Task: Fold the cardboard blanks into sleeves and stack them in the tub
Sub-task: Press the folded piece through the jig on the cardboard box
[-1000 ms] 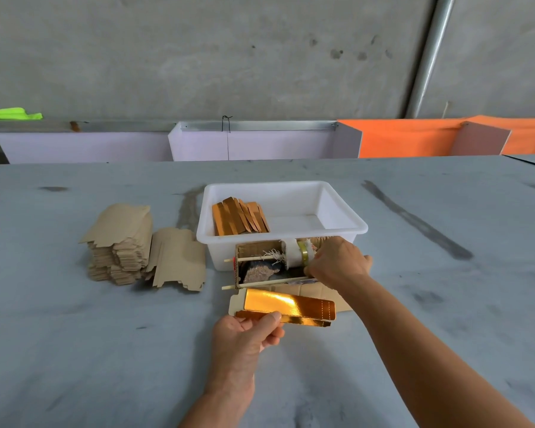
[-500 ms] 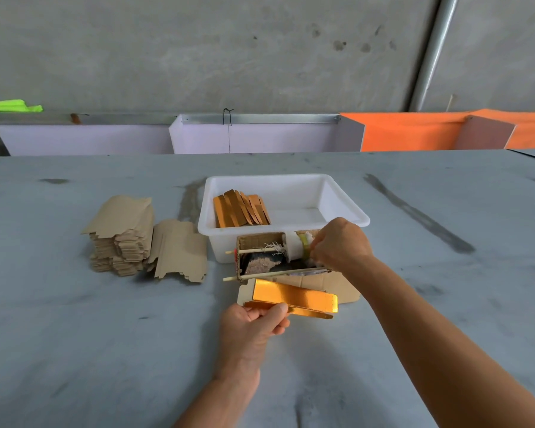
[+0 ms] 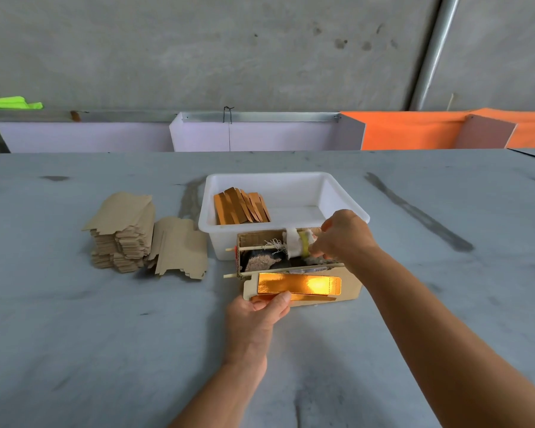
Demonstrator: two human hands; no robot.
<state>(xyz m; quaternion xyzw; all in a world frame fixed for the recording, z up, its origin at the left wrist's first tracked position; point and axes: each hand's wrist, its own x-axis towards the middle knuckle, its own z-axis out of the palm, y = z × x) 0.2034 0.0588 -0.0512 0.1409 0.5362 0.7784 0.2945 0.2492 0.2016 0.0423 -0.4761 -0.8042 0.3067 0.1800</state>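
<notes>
From my head camera I look down on a grey table (image 3: pixel 105 350) with a concrete wall behind it. In the middle stands a white plastic tub (image 3: pixel 346 208), open at the top. Inside it, against its left wall, a bunch of folded sleeves (image 3: pixel 241 206) with orange-gold faces leans on edge; the right part of the tub floor shows bare white.

Touching the tub's near wall is a small open cardboard box (image 3: pixel 250 239). Two thin wooden sticks (image 3: pixel 254 248) run across it, and on the upper one sits a white roll (image 3: pixel 294 244) with a yellowish band and frayed threads. Dark, crumpled material lies in the bottom of the box; I cannot tell what it is.

My right hand (image 3: pixel 346 239) reaches over the box, its fingers curled and pinching at the right end of the white roll.

My left hand (image 3: pixel 257 313) is just in front of the box, thumb on top, gripping the near left edge of a cardboard blank (image 3: pixel 297 284). The blank is partly folded, its shiny gold inner face turned up and catching a bright glare, its plain brown flap showing at the left end.

To the left of the tub, well apart from my hands, sits a tall stack of flat brown blanks (image 3: pixel 121 233), with a few loose blanks (image 3: pixel 179 245) leaning against its right side, between the stack and the tub
</notes>
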